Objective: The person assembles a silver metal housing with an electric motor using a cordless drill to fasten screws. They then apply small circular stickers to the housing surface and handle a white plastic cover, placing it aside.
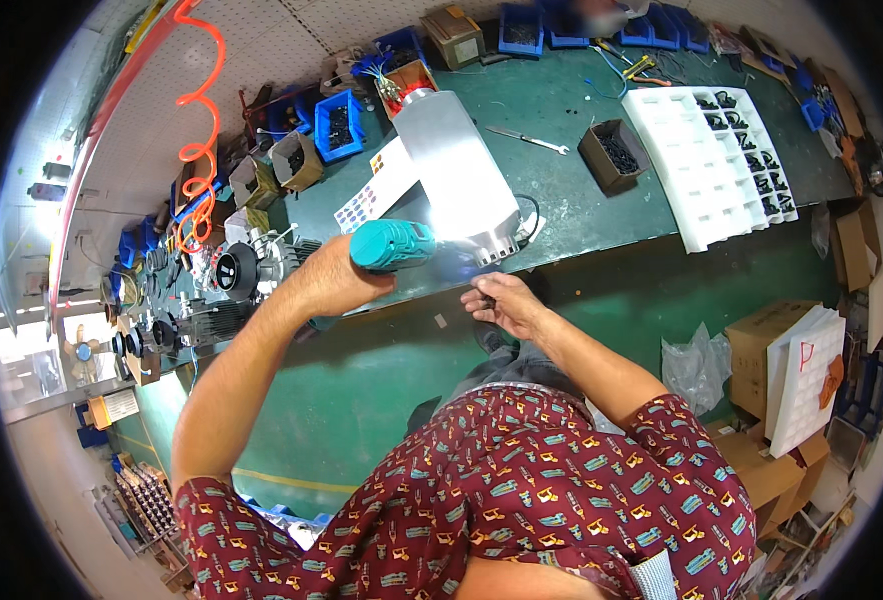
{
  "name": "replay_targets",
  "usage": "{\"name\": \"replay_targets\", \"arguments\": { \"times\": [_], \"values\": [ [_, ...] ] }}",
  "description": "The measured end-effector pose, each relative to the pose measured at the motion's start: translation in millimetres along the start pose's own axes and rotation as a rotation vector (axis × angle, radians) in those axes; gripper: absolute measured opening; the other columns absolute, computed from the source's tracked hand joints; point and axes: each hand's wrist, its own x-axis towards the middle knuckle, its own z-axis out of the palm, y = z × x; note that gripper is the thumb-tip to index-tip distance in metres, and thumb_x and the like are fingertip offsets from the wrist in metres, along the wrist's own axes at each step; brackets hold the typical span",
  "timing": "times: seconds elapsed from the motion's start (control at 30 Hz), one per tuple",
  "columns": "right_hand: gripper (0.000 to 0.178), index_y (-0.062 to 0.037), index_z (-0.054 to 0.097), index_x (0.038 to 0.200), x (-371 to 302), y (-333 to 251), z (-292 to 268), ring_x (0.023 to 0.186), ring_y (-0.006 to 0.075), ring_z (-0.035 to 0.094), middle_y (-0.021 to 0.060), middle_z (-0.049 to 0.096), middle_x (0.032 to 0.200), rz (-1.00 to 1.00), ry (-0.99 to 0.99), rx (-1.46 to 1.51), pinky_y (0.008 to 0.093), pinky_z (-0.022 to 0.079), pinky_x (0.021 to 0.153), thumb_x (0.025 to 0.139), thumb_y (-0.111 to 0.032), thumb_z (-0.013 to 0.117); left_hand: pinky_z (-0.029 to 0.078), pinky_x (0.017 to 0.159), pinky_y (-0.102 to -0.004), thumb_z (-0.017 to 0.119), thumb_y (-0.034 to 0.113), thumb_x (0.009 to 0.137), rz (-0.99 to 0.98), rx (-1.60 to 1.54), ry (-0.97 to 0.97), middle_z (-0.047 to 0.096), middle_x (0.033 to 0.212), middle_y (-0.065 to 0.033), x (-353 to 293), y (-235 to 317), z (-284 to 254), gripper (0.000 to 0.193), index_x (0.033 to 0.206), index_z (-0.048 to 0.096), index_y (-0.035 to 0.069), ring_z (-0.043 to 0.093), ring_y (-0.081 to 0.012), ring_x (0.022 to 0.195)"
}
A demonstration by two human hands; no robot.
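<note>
My left hand (346, 280) is wrapped round the grip of a teal cordless drill (391, 246), held level beside the near end of a silver metal housing (453, 150). The housing lies lengthwise on the green workbench, and a black cable (533, 215) loops out of its right side. Just below the housing's slotted near end is my right hand (506, 303). Its fingers are curled and drawn together; what they hold, if anything, is too small to make out. A light glow falls between the drill and the housing's end.
A white foam tray (661, 150) with black parts sits right, past a carton of screws (614, 157) and a wrench (528, 138). Left are a sticker sheet (379, 187), a blue bin (339, 125) and metal motor parts (251, 268). An orange coiled hose (199, 150) hangs there.
</note>
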Motion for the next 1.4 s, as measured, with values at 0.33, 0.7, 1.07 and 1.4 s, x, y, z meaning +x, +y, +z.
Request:
{"name": "replay_targets", "arguments": {
  "times": [0.33,0.7,1.07,1.4],
  "values": [
    [0.013,-0.005,0.066,0.096,-17.4,-48.6,-52.0,0.06,0.0082,0.055,-0.0002,0.063,0.077,-0.215,0.31,-0.108,0.0223,0.046,0.053,0.098,-0.017,0.068,0.053,0.093,-0.0354,0.07,0.011,0.082,0.08,-0.107,0.064,0.072,0.112,-0.0112,7.9,6.0,10.0,0.046,0.128,0.066,0.011,0.067,-0.0229,0.1],
    [0.013,-0.0011,0.063,0.108,30.6,-90.2,-69.2,0.072,0.0102,0.062,0.0055,0.068,0.09,-0.278,0.164,0.076,0.023,0.053,0.061,0.096,-0.005,0.066,0.049,0.099,-0.0315,0.075,0.01,0.089,-0.302,-0.365,0.089,0.068,0.122,-0.0042,-18.9,69.0,-5.9,0.046,0.133,0.06,0.005,0.06,-0.0135,0.11],
    [0.02,0.0032,0.069,0.101,44.6,-98.4,-67.8,0.07,0.0102,0.062,0.0056,0.07,0.086,-0.328,0.308,-0.364,0.0246,0.052,0.059,0.088,-0.012,0.074,0.048,0.066,-0.0279,0.079,0.02,0.089,-0.347,-0.667,0.215,0.063,0.083,0.002,-36.7,76.4,10.1,0.026,0.108,0.067,0.006,0.057,-0.0095,0.073],
    [0.02,0.0051,0.067,0.109,32.0,-100.9,-71.6,0.076,0.0132,0.066,0.0086,0.07,0.092,-0.297,0.217,-0.252,0.026,0.055,0.064,0.093,-0.007,0.064,0.053,0.085,-0.0303,0.077,0.014,0.09,-0.059,-0.37,0.149,0.069,0.104,-0.003,33.5,87.1,26.2,0.038,0.124,0.064,0.004,0.063,-0.012,0.091]
  ]
}}
